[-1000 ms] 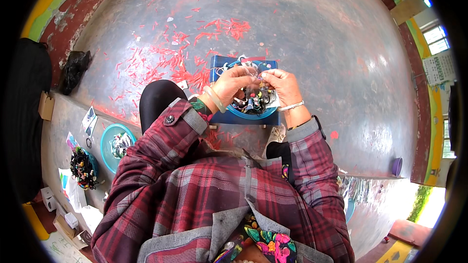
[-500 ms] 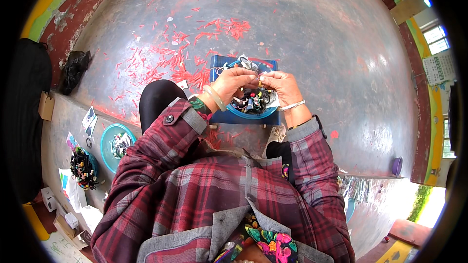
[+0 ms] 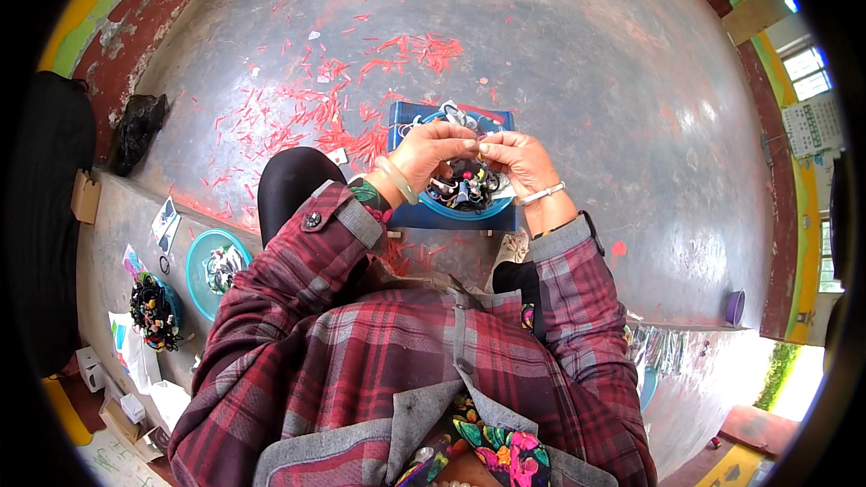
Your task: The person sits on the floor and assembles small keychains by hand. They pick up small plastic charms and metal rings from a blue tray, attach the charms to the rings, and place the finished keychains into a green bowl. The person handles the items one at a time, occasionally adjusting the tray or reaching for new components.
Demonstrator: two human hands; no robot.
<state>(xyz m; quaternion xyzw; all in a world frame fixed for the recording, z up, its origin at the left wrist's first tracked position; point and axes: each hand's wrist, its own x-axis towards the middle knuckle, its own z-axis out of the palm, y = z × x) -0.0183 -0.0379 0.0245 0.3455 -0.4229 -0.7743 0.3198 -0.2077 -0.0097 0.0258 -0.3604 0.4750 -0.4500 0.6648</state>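
Observation:
Above a blue basin (image 3: 462, 214) my two hands meet, fingertips nearly touching. My left hand (image 3: 435, 155) is closed in a pinch, thumb and forefinger pressed together. My right hand (image 3: 521, 160) pinches from the other side. Whatever sits between the fingertips is too small to name. Below them the basin holds a tangle of dark hair ties (image 3: 469, 188) with small coloured and white pieces. A grey and white bundle (image 3: 458, 115) lies at its far rim. The basin rests on a dark blue stool (image 3: 406, 215).
Many red slips (image 3: 334, 117) are strewn over the grey floor ahead and to the left. At my left stand a turquoise basin (image 3: 196, 281) of black and white pieces and a heap of dark hair ties (image 3: 155, 311). A purple cup (image 3: 735, 307) stands far right.
My fingertips have shifted slightly; the right thumb and forefinger have drawn closer together beside the left pinch. Everything else stays put.

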